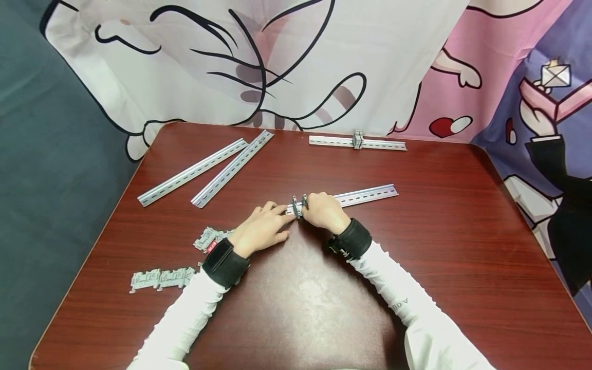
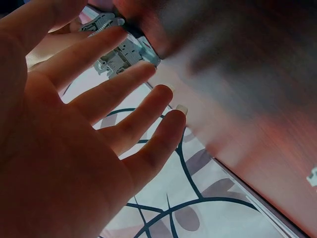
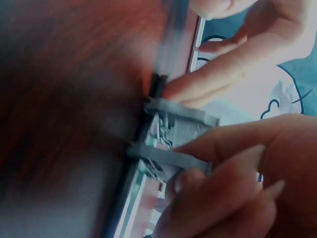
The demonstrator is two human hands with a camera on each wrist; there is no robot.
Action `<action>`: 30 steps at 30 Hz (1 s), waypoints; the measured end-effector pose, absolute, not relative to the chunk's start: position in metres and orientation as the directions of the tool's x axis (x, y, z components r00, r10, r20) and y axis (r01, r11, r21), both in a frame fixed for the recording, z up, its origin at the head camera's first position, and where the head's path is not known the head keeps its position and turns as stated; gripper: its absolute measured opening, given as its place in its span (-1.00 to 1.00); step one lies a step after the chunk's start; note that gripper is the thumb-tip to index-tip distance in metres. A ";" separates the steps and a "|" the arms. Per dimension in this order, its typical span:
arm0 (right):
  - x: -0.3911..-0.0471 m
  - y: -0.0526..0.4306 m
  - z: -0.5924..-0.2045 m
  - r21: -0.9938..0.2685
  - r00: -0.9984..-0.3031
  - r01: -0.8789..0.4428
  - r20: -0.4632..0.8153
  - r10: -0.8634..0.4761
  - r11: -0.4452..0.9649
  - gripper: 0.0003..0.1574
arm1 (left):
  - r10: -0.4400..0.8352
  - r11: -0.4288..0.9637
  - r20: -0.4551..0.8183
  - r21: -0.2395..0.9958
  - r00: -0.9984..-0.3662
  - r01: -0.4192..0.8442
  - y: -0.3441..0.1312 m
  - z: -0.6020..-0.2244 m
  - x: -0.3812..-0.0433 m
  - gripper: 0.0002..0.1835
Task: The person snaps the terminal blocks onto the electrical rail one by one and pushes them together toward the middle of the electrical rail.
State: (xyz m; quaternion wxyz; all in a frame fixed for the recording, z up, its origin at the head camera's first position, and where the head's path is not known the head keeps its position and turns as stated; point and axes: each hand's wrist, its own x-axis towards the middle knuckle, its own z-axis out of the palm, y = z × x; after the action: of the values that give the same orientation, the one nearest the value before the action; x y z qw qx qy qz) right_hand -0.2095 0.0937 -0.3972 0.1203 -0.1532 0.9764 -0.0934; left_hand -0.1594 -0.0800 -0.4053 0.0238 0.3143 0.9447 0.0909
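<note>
A slotted metal DIN rail point(image 1: 370, 195) lies slantwise at the middle of the table, with two grey terminal blocks standing side by side at its left end. My right hand point(image 1: 324, 210) pinches the right-hand terminal block point(image 3: 168, 157) between thumb and finger. The other terminal block point(image 3: 183, 111) stands a small gap away, towards the left hand. With fingers spread and mostly straight, my left hand point(image 1: 259, 228) has its fingertips right at the rail's left end. Its palm fills much of the left wrist view, where a grey terminal block point(image 2: 119, 59) shows behind the fingers.
Two more DIN rails point(image 1: 191, 173) lie at the back left, their far ends close together. Along the back edge rests another rail point(image 1: 384, 145) carrying a grey block point(image 1: 357, 139). Joined grey blocks point(image 1: 162, 278) lie at left; another group point(image 1: 210, 239) is partly behind the left wrist.
</note>
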 end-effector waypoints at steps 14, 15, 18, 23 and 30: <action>-0.214 0.095 -0.403 -0.201 -0.891 -0.287 -0.303 -0.338 0.937 -0.66 | 0.585 0.797 -0.025 0.205 -0.810 0.569 -0.076 -0.407 -0.157 -0.59; -0.215 0.095 -0.402 -0.197 -0.889 -0.285 -0.310 -0.335 0.938 -0.66 | 0.585 0.797 -0.027 0.207 -0.811 0.568 -0.076 -0.406 -0.157 -0.59; -0.217 0.095 -0.401 -0.191 -0.885 -0.288 -0.320 -0.337 0.938 -0.66 | 0.581 0.800 -0.029 0.207 -0.813 0.564 -0.075 -0.406 -0.158 -0.58; -0.221 0.094 -0.401 -0.207 -0.882 -0.306 -0.307 -0.359 0.929 -0.68 | 0.571 0.808 -0.025 0.196 -0.821 0.556 -0.075 -0.405 -0.159 -0.58; -0.224 0.089 -0.400 -0.209 -0.877 -0.296 -0.329 -0.352 0.932 -0.71 | 0.567 0.811 -0.033 0.197 -0.823 0.551 -0.078 -0.404 -0.158 -0.55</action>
State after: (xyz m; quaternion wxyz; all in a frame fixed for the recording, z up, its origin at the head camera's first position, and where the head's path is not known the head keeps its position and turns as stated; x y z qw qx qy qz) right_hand -0.2244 0.0892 -0.4002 0.1834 -0.1676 0.9656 -0.0763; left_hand -0.1584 -0.0781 -0.4044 0.0452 0.2940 0.9505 0.0895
